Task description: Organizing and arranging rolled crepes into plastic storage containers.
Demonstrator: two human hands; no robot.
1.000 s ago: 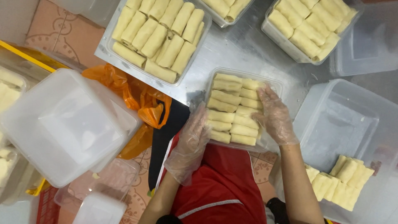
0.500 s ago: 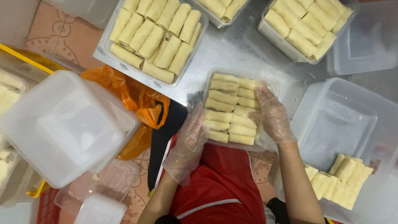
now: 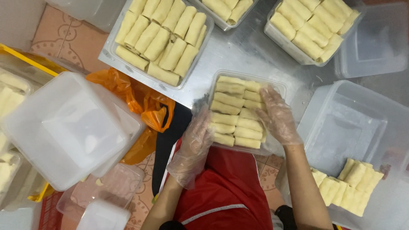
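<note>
Though crowded nearly edge to edge, shows one bare strip down the middle of the steel table (image 3: 255, 55).

Counting from the largest:
- One big clear tub (image 3: 353, 127) at near right, mostly bare inside, with about eight pale tub rolls (image 3: 347, 187) bunched in its near corner.
- One upturned clear box (image 3: 68, 127) at near left, off the table, just beside one crumpled orange bag (image 3: 145, 102).
- Three filled trays along the far side: far-left tray (image 3: 111, 50) with over a dozen rolls, far-middle tray (image 3: 221, 23) cut off by the frame, far-right tray (image 3: 272, 36) with around ten.
- One empty container (image 3: 375, 42) at the far right corner.
- One small clear tray (image 3: 279, 85) in the near middle, jutting over the table's near edge above a red garment (image 3: 226, 187).
- Packed in it in two columns, roughly a dozen packed rolls (image 3: 232, 115), a few hidden under a glove.

Left hand (image 3: 194, 147): gloved, fingers spread, flat against the small tray's left wall. Right hand (image 3: 277, 117): gloved, fingers spread, laid on top of the right column, pinching nothing.

Likely trouble, judging from this:
- Tipping toward the lap, given the overhang, if pressed down beyond the table's edge.
- Squashing or splitting soft rolls under too firm a palm.
- Buckling of the thin tray wall under a hard sideways squeeze.
- Snagging of loose glove film on a roll end when lifted away, dragging a row out of line.
</note>
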